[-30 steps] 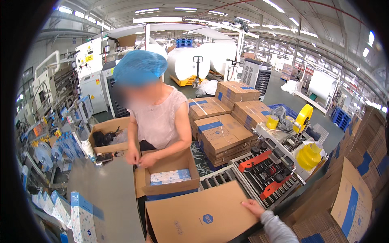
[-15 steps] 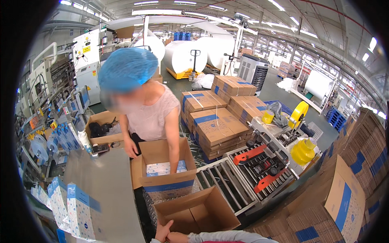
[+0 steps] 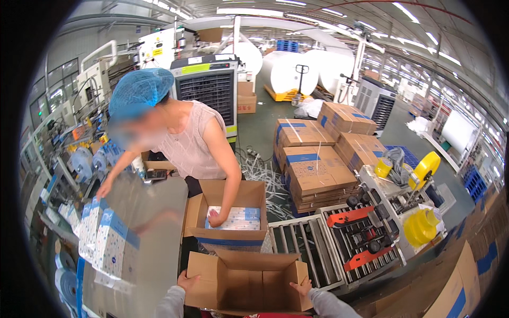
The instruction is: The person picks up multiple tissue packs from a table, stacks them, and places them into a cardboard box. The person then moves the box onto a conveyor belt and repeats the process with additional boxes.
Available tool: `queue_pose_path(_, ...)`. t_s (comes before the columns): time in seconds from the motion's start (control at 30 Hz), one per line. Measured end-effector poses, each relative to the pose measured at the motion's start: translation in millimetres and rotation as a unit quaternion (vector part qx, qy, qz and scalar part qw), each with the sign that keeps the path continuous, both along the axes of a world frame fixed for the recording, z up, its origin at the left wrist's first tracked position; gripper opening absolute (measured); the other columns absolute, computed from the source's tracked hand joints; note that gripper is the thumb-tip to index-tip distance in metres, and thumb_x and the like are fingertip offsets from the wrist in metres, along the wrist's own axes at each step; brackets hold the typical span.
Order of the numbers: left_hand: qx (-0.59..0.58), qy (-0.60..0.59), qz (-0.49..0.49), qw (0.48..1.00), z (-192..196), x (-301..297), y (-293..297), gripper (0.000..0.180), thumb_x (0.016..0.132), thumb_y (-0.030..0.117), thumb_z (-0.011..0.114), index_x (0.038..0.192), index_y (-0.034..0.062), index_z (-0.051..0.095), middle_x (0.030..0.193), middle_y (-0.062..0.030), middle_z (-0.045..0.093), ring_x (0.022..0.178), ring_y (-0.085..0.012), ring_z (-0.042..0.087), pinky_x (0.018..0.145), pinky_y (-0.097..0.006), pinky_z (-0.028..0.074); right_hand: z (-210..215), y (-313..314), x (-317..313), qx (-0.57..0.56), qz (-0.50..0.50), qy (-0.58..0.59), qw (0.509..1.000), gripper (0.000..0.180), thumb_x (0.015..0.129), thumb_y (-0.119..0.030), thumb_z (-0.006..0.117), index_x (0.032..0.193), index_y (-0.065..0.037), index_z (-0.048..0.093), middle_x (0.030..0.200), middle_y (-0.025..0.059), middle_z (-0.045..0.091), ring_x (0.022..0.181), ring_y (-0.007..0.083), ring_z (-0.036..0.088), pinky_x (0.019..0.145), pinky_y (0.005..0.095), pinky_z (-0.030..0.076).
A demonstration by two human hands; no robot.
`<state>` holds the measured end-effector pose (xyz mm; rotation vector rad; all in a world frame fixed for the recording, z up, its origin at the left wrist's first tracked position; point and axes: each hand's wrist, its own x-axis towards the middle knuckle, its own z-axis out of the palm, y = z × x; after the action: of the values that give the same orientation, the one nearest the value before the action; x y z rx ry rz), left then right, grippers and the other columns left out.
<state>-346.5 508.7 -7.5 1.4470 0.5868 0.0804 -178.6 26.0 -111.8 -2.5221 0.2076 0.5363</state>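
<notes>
Your left hand and right hand, partly curled, each pinch a side of the open box before you; a slack grip could let it tip; pushed forward, it could bump the carton beyond, where a co-worker's hand reaches in.

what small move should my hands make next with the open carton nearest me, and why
Perhaps spread the sides of the nearest carton slightly to square its opening. The left hand holds its left edge and the right hand its right edge, so both seem well placed, and no contents show inside to get in the way.
</notes>
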Motion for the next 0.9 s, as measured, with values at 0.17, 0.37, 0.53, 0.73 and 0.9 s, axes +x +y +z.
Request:
queue_pose_path(0.17,0.075,0.387,-0.155,0.906,-72.7,16.7,-75.8,0.075,0.082,0.072,0.046,0.119,0.0078,0.059,0.123,-0.0155,0.055,0.115,-0.0268,0.049,0.097,-0.042,0.038,18.0,-2.0,-0.7,-0.041,0.034,0.018,0.998,0.102,0.075,-0.059,0.065,0.140,0.005,0.021,0.129,0.0337,0.043,0.112,0.0486,0.049,0.094,0.0467,0.044)
queue_pose_path(0.37,0.102,0.180,-0.177,0.962,-99.4,13.3,-57.5,0.109,0.063,0.065,0.073,0.139,-0.0037,0.034,0.140,-0.0208,0.040,0.131,-0.0289,0.037,0.109,-0.036,0.028,2.0,40.6,-13.7,0.061,0.125,-0.138,0.981,0.038,0.087,-0.032,0.060,0.092,0.005,0.066,0.085,0.0267,0.066,0.083,0.0423,0.064,0.071,0.0479,0.050)
queue_pose_path(0.53,0.114,0.259,-0.261,0.923,38.8,-70.1,-15.5,0.101,0.076,0.073,0.052,0.141,-0.0011,0.034,0.146,-0.0192,0.034,0.136,-0.0286,0.031,0.112,-0.034,0.024,20.7,105.6,-0.2,-0.031,0.215,-0.094,0.972,0.044,0.086,-0.034,0.061,0.092,0.010,0.065,0.086,0.0290,0.065,0.086,0.0417,0.064,0.071,0.0467,0.050)
queue_pose_path(0.73,0.109,0.068,0.020,0.992,49.8,-141.1,-13.7,0.054,0.090,0.041,0.059,0.128,0.0033,0.052,0.110,-0.0148,0.064,0.097,-0.0234,0.063,0.085,-0.031,0.049,55.9,131.9,26.7,-0.051,0.148,0.254,0.954,0.053,0.088,-0.043,0.061,0.107,0.006,0.062,0.089,0.0154,0.068,0.072,0.0262,0.064,0.065,0.0378,0.052)
queue_pose_path(0.9,0.186,0.077,0.222,0.954,57.0,-195.8,45.0,0.022,0.089,0.021,0.062,0.102,0.0037,0.066,0.081,-0.0076,0.068,0.071,-0.0124,0.062,0.065,-0.028,0.051,176.1,179.8,-1.5,-0.315,0.315,-0.112,0.888,0.053,0.087,-0.037,0.061,0.121,0.004,0.055,0.104,0.0220,0.064,0.093,0.0384,0.062,0.081,0.0438,0.050)
